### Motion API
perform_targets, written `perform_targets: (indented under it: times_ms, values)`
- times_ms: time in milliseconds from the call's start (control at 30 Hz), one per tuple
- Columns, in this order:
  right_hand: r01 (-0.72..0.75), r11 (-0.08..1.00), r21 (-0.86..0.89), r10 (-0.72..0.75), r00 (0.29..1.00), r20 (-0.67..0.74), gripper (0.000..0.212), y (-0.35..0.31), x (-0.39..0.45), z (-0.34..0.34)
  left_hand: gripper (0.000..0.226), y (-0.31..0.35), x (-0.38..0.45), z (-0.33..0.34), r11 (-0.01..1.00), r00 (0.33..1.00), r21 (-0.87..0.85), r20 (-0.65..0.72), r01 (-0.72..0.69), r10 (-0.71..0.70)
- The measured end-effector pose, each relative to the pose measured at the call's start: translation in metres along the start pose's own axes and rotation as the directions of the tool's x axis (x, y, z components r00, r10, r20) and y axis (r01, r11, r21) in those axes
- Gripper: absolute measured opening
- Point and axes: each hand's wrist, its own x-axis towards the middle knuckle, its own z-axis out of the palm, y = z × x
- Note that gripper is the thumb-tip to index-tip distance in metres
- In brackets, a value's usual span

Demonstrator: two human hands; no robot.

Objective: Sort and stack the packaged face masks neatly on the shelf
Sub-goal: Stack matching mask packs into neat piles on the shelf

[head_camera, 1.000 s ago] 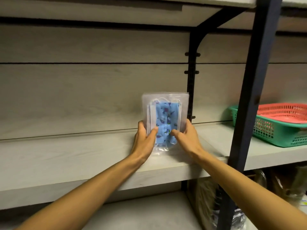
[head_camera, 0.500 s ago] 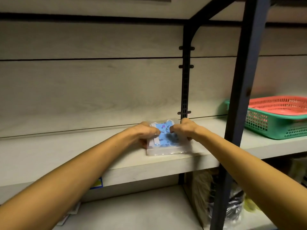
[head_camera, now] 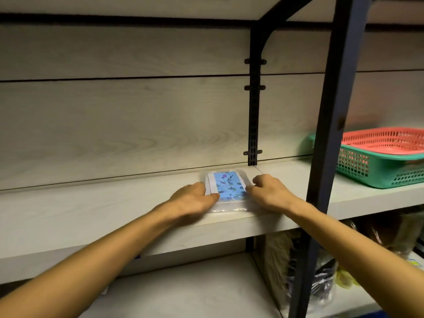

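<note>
A person's two bare arms reach onto a pale wooden shelf (head_camera: 96, 212). One clear mask pack (head_camera: 227, 188), showing blue printed masks, lies flat near the shelf's front edge, close to a black upright at the back. The left hand (head_camera: 195, 198) rests on the pack's left side with fingers fairly straight; its grip looks spread, pressing down. The right hand (head_camera: 267, 191) touches the pack's right side with fingers bent at the knuckles; whether its grip pinches the wrapper cannot be told. Further right stand nested green and red baskets (head_camera: 378, 157). Only this one pack is visible on the shelf, so the stacking seems barely begun.
</note>
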Motion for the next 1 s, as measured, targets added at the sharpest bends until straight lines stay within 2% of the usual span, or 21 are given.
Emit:
perform_targets:
  times_ms: [100,200,267,333,367,433,467,533,600,667,800,1000]
  values:
    - [0.003,0.998,-0.055,-0.005,1.0,-0.023,0.017,-0.004,0.0,-0.001,0.048,0.011,0.001,0.005,1.0,1.0,-0.002,-0.01,-0.011,0.011]
    - [0.005,0.998,-0.056,-0.007,0.999,-0.031,0.023,-0.002,0.0,-0.007,0.053,0.016,0.003,0.009,0.995,1.0,-0.096,-0.008,0.011,-0.012]
    - [0.007,1.0,-0.029,-0.008,1.0,-0.028,0.026,0.0,-0.003,-0.01,0.052,0.017,0.002,0.011,0.996,1.0,-0.085,-0.016,0.005,-0.007]
    - [0.005,1.0,-0.02,-0.006,1.0,-0.02,0.028,0.003,-0.005,-0.011,0.04,0.017,0.0,0.012,1.0,0.999,0.005,-0.05,-0.009,0.009]
    - [0.003,0.999,-0.039,-0.004,1.0,-0.018,0.029,0.003,-0.005,-0.011,0.037,0.017,-0.002,0.01,0.995,0.997,0.101,-0.075,-0.013,0.021]
    - [0.019,0.984,-0.176,-0.027,0.999,-0.044,0.03,-0.001,-0.003,-0.012,0.045,0.017,-0.003,0.006,0.958,0.989,0.288,-0.141,-0.008,0.051]
    - [0.041,0.967,-0.251,-0.058,0.997,-0.06,0.033,-0.005,0.001,-0.012,0.049,0.018,0.001,0.004,0.952,0.984,0.305,-0.169,-0.01,0.065]
    - [0.107,0.95,-0.292,-0.128,0.99,-0.055,0.045,-0.013,0.013,-0.011,0.051,0.022,0.014,-0.002,0.973,0.979,0.229,-0.187,-0.036,0.08]
    - [0.178,0.942,-0.283,-0.184,0.983,0.007,0.054,-0.02,0.029,-0.008,0.053,0.028,0.027,-0.005,0.98,0.98,0.181,-0.163,-0.084,0.114]
    - [0.223,0.934,-0.28,-0.204,0.974,0.097,0.055,-0.022,0.041,-0.002,0.06,0.031,0.04,0.0,0.971,0.986,0.209,-0.096,-0.113,0.135]
    - [0.219,0.926,-0.307,-0.158,0.965,0.21,0.055,-0.009,0.049,0.019,0.064,0.021,0.053,0.023,0.972,0.994,0.219,0.085,-0.083,0.066]
    - [0.218,0.916,-0.337,-0.143,0.962,0.235,0.058,0.002,0.06,0.034,0.064,0.015,0.061,0.037,0.967,0.995,0.248,0.09,-0.062,0.04]
